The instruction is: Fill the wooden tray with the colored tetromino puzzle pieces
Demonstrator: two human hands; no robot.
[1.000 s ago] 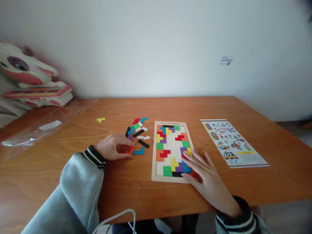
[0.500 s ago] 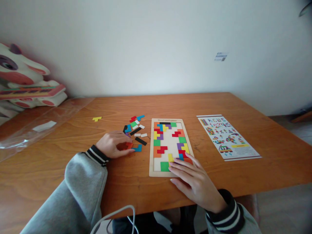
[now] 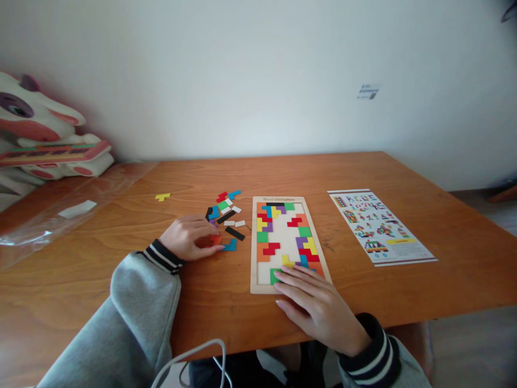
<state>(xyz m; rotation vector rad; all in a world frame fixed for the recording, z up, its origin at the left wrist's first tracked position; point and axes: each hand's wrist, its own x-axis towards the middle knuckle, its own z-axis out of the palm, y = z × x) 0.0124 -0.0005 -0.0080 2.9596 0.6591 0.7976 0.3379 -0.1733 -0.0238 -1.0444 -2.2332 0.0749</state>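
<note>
Smoothly grained, the orange-brown tabletop [image 3: 383, 299] runs back to a pale wall [image 3: 242, 81]. With the wall at twelve and the puzzle board [image 3: 286, 234] as the dial's hub, clear, wrinkled plastic [image 3: 36, 234] gleams toward nine and a printed sheet [image 3: 383, 227] lies flat at three. The sleeves [image 3: 141, 304] are creased grey cloth ending in black cuffs [image 3: 163, 257] with white stripes.

The board is a shallow rectangular tray framed in pale wood. Flat, square-cornered pieces [image 3: 271, 249] in orange, red, yellow, green, purple, blue and black line its long sides and far end around a bare, cream-coloured middle. At its seven o'clock sits a green square [image 3: 273, 276], partly covered by the right hand [image 3: 319, 306], which stretches loose, unclenched fingers over the near edge from five.

Toward nine and ten, loose pieces [image 3: 223, 205] lie jumbled: black bars [image 3: 235, 233], white rectangles [image 3: 239, 223], a blue L [image 3: 231, 246]. There the left hand [image 3: 186, 237] curves thumb and fingers about an orange piece [image 3: 216, 239]; whether it is pinched or merely touched, I cannot tell.
</note>
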